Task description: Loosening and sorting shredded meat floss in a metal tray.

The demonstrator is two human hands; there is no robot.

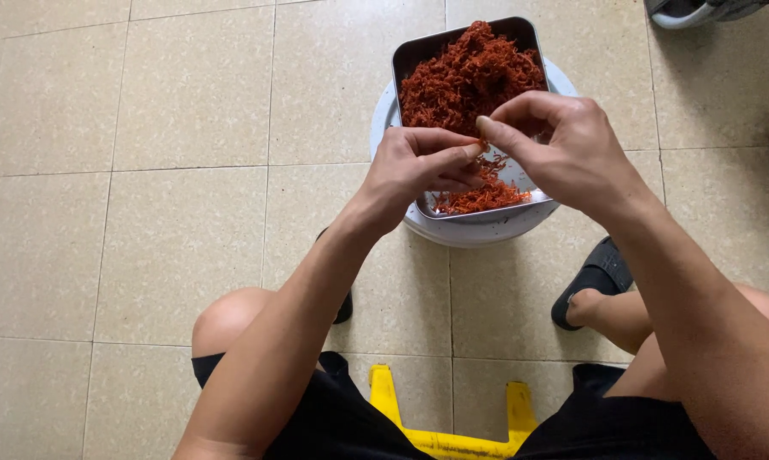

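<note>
1. Head camera, looking straight down; the person sits on a low yellow stool (452, 430) in black shorts (333, 426), knees apart, both bare arms reaching forward over a beige tiled floor (146, 213).

2. Out in front is a rectangular metal tray (406, 60) heaped with red-orange shreds (465, 77); the pile is thick at the far end and thins to a small clump at the near end, with bare metal showing between; the tray sits on top of a round white tub (478, 232), whose rim shows around it.

3. The left hand (423, 166) hangs over the near left part of the tray; its fingers are curled in and the thumb is pressed against the forefinger, pinching a bit of the shreds; how much is in there I honestly can't tell, the fingers hide it.

4. The right hand (563, 140) is just beside it, over the near right part of the tray; thumb and forefinger are pinched together at the tips, the other fingers bent loosely; a few strands dangle between the two hands, right where the fingertips nearly meet.

5. Down by the feet: the right foot wears a black slipper (593, 281), just to the right of the tub; a bit of another black slipper peeks out from under the left forearm.

6. Top right corner, a grey-and-white shoe (699, 10) is cut off by the edge, well apart from everything else.
</note>
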